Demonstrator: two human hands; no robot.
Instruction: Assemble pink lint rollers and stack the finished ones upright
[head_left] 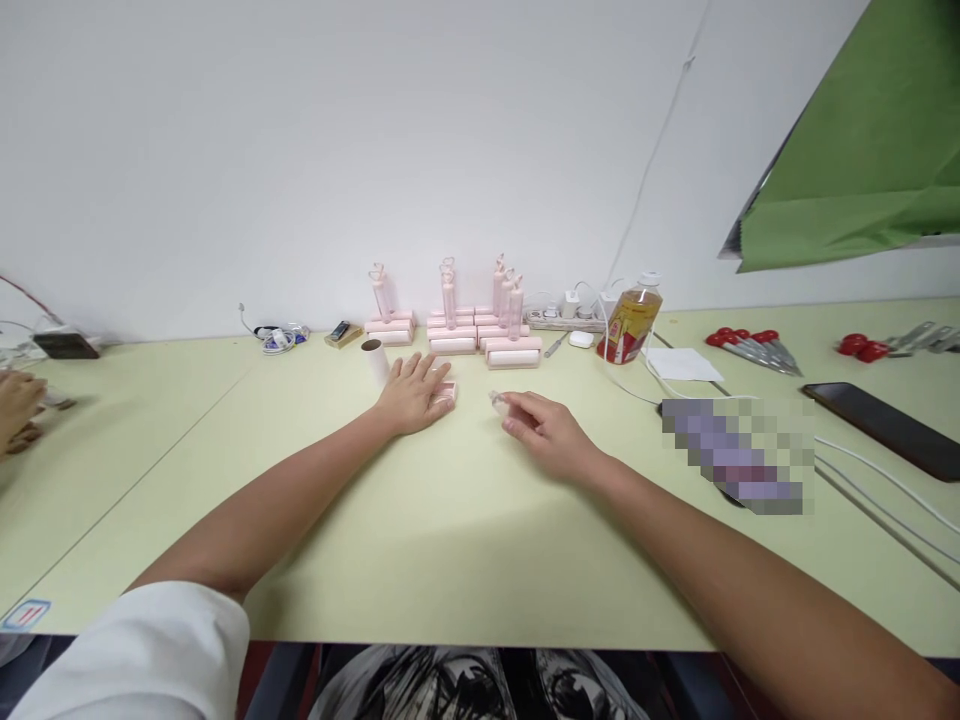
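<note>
My left hand [415, 392] lies nearly flat on the table with its fingers spread. Under and beside its fingertips is a small pink plastic part [446, 392], mostly covered by the hand. Close behind that hand stands a white paper roll [376, 364] with a brown core. A short distance to the right, my right hand [550, 432] pinches a small clear plastic piece [498, 403] between thumb and fingers, just over the table; its exact kind is too small to tell.
Several pink lint rollers [513, 352] with upright handles stand along the wall. A drink bottle [631, 318], power strip [566, 322], red-handled tools [754, 345] and a phone [885, 425] occupy the right side. Another person's hand [19, 405] is at far left.
</note>
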